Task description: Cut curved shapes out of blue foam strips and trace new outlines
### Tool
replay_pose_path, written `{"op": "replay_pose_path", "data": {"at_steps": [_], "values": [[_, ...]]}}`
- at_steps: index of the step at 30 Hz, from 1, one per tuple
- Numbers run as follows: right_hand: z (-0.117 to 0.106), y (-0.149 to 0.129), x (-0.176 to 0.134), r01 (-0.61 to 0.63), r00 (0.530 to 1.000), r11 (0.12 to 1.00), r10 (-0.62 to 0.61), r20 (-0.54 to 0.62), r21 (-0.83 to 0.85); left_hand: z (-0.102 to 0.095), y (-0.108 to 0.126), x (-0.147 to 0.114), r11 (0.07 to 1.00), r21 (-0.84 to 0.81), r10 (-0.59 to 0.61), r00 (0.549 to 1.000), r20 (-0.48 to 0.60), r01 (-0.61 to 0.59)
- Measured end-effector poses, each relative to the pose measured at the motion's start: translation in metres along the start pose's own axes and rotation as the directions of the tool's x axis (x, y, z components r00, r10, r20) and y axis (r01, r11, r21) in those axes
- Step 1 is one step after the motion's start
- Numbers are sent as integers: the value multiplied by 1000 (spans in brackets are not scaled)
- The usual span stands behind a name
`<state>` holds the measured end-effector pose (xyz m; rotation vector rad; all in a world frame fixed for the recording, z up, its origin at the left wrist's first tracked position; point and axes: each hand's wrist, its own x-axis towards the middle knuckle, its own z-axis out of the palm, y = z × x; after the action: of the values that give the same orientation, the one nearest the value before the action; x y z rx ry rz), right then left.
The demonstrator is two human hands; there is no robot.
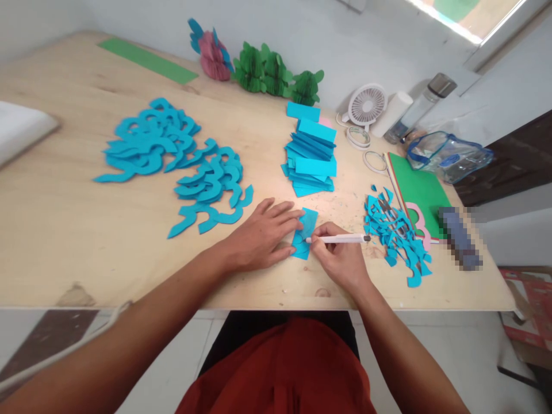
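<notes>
A small blue paper rectangle (307,221) lies on the table in front of me, with a curved line drawn on its lower part. My left hand (265,233) rests flat with fingers stretched, the fingertips pressing the paper's left edge. In my right hand (342,259) is a white pen (340,238), its tip touching the paper. Just behind stands a stack of blue paper pieces (313,152). To the left are two heaps of wavy cut blue shapes, a larger heap (146,141) and a nearer one (215,181).
Blue scraps (394,230) lie right of my right hand, partly covering scissors. Beyond them are a green sheet (420,184), a clear bag (451,155) and tape rolls (357,138). A white fan (366,106), a bottle (420,106) and green paper figures (273,75) line the wall.
</notes>
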<state>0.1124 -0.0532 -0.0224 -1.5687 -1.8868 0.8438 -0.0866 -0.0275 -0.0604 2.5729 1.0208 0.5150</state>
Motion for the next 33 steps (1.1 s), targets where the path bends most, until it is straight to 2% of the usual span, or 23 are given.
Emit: {"op": "replay_pose_path", "data": {"at_steps": [6,13,18,25,33], "values": [[2,-1,1,16,1000,1000,-17,-23,-26,0,0,0,1000,11,-1,1000,3,1],[2,1,-5,49,996,994,-42,-75,94,-3,2,1,1000,8,-4,1000,5,3],[0,4,-10,120,989,988,-111,-97,95,-2,2,0,1000,-3,-4,1000,-1,4],[5,13,-15,343,935,930,-352,-51,-136,1,0,-1,1000,-8,-16,1000,0,16],[12,21,-16,422,889,834,-457,-17,-357,-2,3,-1,1000,-6,-29,1000,1,29]]}}
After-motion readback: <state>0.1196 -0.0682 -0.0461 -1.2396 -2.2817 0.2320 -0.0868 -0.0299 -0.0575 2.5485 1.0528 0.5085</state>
